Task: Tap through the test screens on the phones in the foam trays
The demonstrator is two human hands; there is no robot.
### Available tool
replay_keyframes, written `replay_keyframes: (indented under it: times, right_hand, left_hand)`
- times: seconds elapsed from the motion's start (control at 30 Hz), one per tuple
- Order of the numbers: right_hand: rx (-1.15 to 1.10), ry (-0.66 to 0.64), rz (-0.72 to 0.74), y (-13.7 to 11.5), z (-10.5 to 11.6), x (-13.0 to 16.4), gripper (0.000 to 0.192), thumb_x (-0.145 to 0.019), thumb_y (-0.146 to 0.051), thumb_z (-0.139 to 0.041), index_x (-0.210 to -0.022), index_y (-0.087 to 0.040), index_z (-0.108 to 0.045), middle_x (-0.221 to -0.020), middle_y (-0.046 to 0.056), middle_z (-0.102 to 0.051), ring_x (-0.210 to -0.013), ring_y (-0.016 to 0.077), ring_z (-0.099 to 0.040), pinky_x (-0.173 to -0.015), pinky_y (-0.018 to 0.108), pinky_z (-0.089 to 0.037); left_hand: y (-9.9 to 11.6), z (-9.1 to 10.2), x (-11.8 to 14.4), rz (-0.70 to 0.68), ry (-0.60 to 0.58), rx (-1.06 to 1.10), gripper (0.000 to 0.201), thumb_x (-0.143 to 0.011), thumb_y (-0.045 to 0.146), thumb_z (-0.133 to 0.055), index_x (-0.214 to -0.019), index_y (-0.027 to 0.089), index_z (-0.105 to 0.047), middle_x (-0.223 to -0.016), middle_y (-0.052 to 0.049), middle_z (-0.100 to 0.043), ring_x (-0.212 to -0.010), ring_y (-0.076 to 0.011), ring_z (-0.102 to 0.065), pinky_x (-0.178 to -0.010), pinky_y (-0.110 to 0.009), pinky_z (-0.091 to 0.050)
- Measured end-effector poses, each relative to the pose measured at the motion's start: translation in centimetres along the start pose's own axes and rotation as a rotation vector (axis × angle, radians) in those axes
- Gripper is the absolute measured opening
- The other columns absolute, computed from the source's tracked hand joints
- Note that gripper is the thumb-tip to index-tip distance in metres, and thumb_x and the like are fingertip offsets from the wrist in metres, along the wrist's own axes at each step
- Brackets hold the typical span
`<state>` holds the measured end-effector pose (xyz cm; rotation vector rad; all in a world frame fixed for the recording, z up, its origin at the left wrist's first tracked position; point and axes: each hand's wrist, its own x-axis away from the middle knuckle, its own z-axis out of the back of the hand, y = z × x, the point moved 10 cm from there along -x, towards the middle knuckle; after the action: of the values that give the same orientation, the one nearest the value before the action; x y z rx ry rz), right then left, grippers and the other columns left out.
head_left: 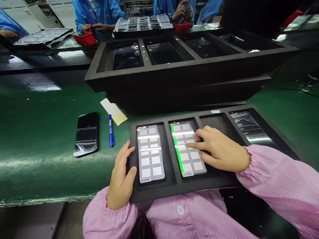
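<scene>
Phones lie side by side in a black foam tray (189,191) at the near edge of the green table (37,132). The second phone (188,149) from the left shows a grid of grey and white squares with a bright green strip down its left side. The right hand (219,149) rests on it, fingers loosely curled, and the pointing finger (193,144) touches the glass near the middle. This hand holds nothing.

The first phone (151,153) sits in the slot just to the left and shows the same kind of grid, without green. The left hand (122,176) lies open and flat on the left rim of the tray, its fingers touching the edge beside that phone. It grips nothing.

The third slot (219,122) is partly hidden by the right hand. The far right slot holds another lit phone (248,127). Both arms wear pink striped sleeves (279,186).

Left of the tray, on the table, lies a blue marker pen (111,130). Just beyond it is a pale yellow slip of paper (113,111). Farther left lies a dark phone (86,133) with a shiny film on it.

Behind the tray stands a stack of bigger black trays (174,71) with dark screens inside. At the far side, people in blue coats (99,13) work near small red bins (86,39).
</scene>
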<state>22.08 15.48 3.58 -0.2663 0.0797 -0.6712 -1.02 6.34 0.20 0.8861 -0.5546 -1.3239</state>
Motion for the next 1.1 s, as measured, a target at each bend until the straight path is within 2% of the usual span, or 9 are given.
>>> replay_keyframes:
  times: [0.2,0.3,0.4,0.53,0.67,0.87,1.0,1.1]
  right_hand:
    - [0.044,-0.008,-0.031,2.3,0.9,1.5,0.04,-0.078,-0.016,-0.043,-0.105,-0.026,-0.071,-0.087,0.008,-0.051,-0.077,0.0177,-0.043,-0.071,0.036,-0.04]
    - [0.043,0.04,-0.025,2.5,1.7,1.5,0.038,-0.077,-0.013,-0.042,-0.096,-0.023,-0.073,-0.086,0.008,-0.051,-0.077,0.0175,-0.044,-0.071,0.036,-0.041]
    - [0.004,0.113,-0.009,1.8,2.2,0.6,0.037,-0.078,-0.013,-0.04,-0.097,-0.019,-0.072,-0.085,0.008,-0.051,-0.079,0.0182,-0.044,-0.073,0.035,-0.042]
    - [-0.033,0.111,0.042,-0.3,0.8,-1.6,0.041,-0.077,-0.013,-0.043,-0.107,-0.021,-0.069,-0.092,0.01,-0.052,-0.083,0.02,-0.042,-0.074,0.037,-0.039]
    - [0.022,0.132,0.058,-1.3,0.1,-2.6,0.041,-0.075,-0.012,-0.044,-0.103,-0.025,-0.071,-0.101,0.011,-0.051,-0.085,0.021,-0.041,-0.074,0.037,-0.037]
    - [0.106,0.086,-0.009,1.2,0.9,-0.9,0.041,-0.077,-0.011,-0.043,-0.1,-0.026,-0.072,-0.101,0.011,-0.052,-0.087,0.0217,-0.043,-0.077,0.039,-0.041]
    - [0.157,0.12,-0.034,2.7,1.9,0.2,0.04,-0.077,-0.009,-0.042,-0.093,-0.024,-0.075,-0.103,0.01,-0.053,-0.09,0.0221,-0.045,-0.079,0.04,-0.045]
    - [0.165,0.166,-0.025,2.6,2.5,0.0,0.038,-0.078,-0.009,-0.041,-0.091,-0.022,-0.075,-0.104,0.011,-0.053,-0.093,0.0231,-0.046,-0.08,0.042,-0.046]
  left_hand:
    - [-0.2,-0.1,0.1,0.013,0.0,0.004,0.037,-0.091,0.029,-0.04,-0.128,0.029,-0.045,-0.148,-0.004,-0.034,-0.136,-0.0237,-0.03,-0.112,-0.047,-0.028]
    - [-0.4,-0.1,0.1,0.019,-0.002,0.022,0.037,-0.091,0.029,-0.04,-0.128,0.029,-0.044,-0.148,-0.003,-0.034,-0.137,-0.0235,-0.03,-0.112,-0.045,-0.028]
    - [-0.5,-0.1,0.2,0.024,-0.001,0.028,0.037,-0.091,0.029,-0.041,-0.128,0.029,-0.045,-0.148,-0.003,-0.034,-0.137,-0.0237,-0.03,-0.112,-0.045,-0.027]
    - [-0.4,0.0,0.1,0.02,-0.002,0.033,0.037,-0.091,0.03,-0.041,-0.128,0.029,-0.044,-0.148,-0.003,-0.034,-0.136,-0.0241,-0.03,-0.112,-0.045,-0.026]
    - [-0.5,0.0,0.1,0.017,-0.005,0.04,0.037,-0.092,0.03,-0.04,-0.129,0.029,-0.044,-0.148,-0.003,-0.033,-0.137,-0.024,-0.029,-0.113,-0.046,-0.025]
    - [-0.5,-0.1,0.1,0.028,-0.007,0.038,0.037,-0.091,0.029,-0.041,-0.128,0.032,-0.044,-0.149,-0.002,-0.033,-0.137,-0.0246,-0.029,-0.112,-0.049,-0.026]
    - [-0.6,-0.1,0.2,0.047,-0.009,0.027,0.037,-0.091,0.029,-0.04,-0.127,0.033,-0.044,-0.149,-0.001,-0.033,-0.137,-0.0249,-0.03,-0.111,-0.051,-0.027]
    - [-0.5,-0.1,0.3,0.05,-0.013,0.019,0.037,-0.091,0.028,-0.039,-0.127,0.034,-0.044,-0.149,0.0,-0.033,-0.137,-0.0246,-0.03,-0.111,-0.051,-0.028]
